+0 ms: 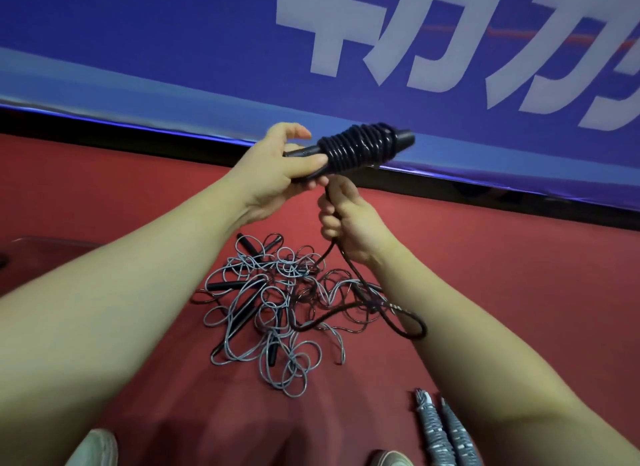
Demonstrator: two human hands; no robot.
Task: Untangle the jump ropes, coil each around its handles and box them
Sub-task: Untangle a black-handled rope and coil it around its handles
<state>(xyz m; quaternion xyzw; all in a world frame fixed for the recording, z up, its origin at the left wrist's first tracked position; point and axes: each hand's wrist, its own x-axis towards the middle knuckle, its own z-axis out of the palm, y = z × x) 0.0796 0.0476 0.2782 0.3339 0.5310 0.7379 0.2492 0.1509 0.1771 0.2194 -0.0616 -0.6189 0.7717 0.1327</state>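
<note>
The left hand (277, 167) grips the near end of a pair of black plastic jump-rope handles (403, 140), thumb on top and fingers curled beneath, and holds them raised and pointing right. Thick black cord coils (356, 148) wrap tightly around the handles' middle. Just below, the right hand (346, 219) is closed in a fist around the loose black cord (358, 282), which hangs from the coil down to the red carpeted floor (502, 275) and ends in a loop on the right.

Under both forearms lies a tangled heap of thin grey ropes with black handles (273, 309). Near right, two grey ropes already wound on their handles (440, 431) lie side by side. Two pale shoes (93, 448) show at the near edge.

Far behind runs a blue banner (173, 32) with large white characters (433, 49), cropped and not legible as a word.
</note>
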